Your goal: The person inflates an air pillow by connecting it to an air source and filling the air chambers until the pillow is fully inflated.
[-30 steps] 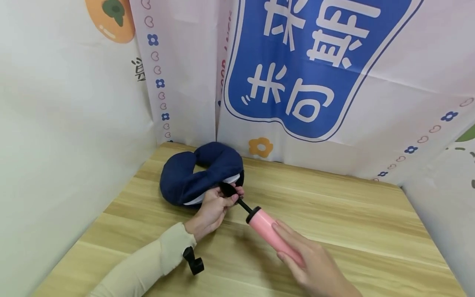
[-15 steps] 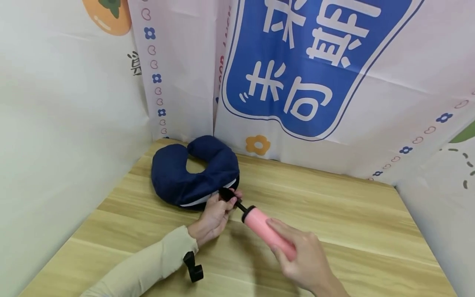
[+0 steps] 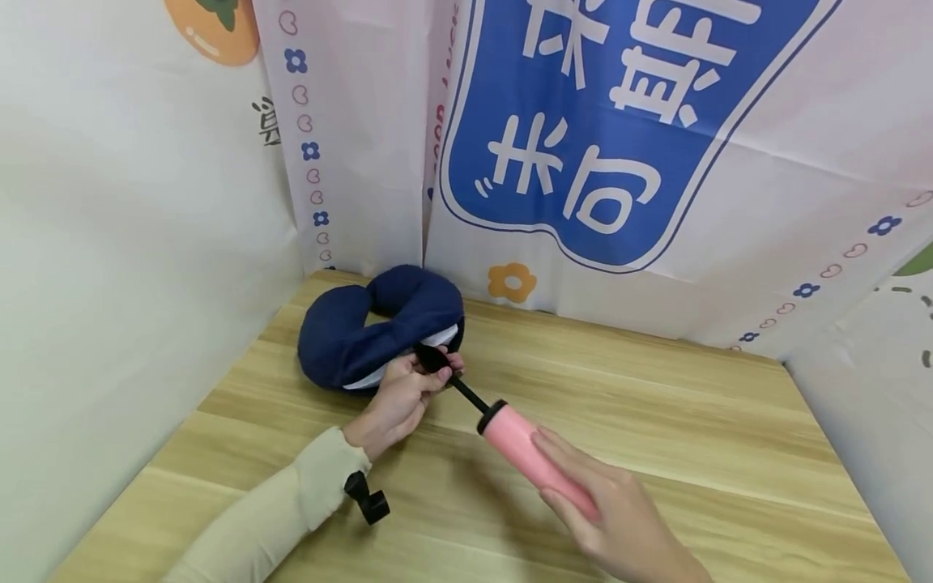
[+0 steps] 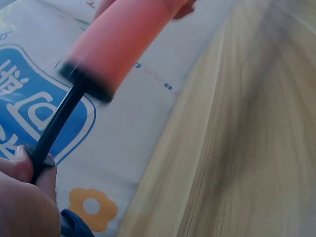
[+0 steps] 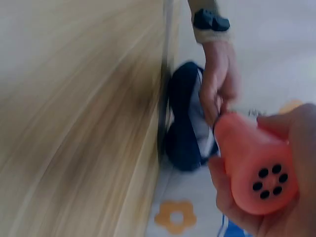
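Observation:
A pink hand pump (image 3: 535,457) with a black rod (image 3: 470,394) is held between both hands. My right hand (image 3: 619,510) grips its pink barrel; the right wrist view shows the barrel's end with several black holes (image 5: 263,173). With my left hand (image 3: 401,397), I pinch the black end piece (image 3: 432,356) of the pump beside the navy U-shaped neck pillow (image 3: 342,336). A white strip (image 3: 440,336) shows along an opening in the pillow's near side. Whether the pump's tip joins the pillow is hidden by my left fingers.
The pillow rests on a wood-grain tabletop (image 3: 656,421), near its back left corner. A printed white sheet (image 3: 379,162) stands behind, and a white wall (image 3: 146,267) borders the left. A black wrist mount (image 3: 368,498) sits at my left cuff.
The pink barrel first slid toward my left hand, then back away from it, so more black rod shows now. The pillow and left hand have shifted slightly in view.

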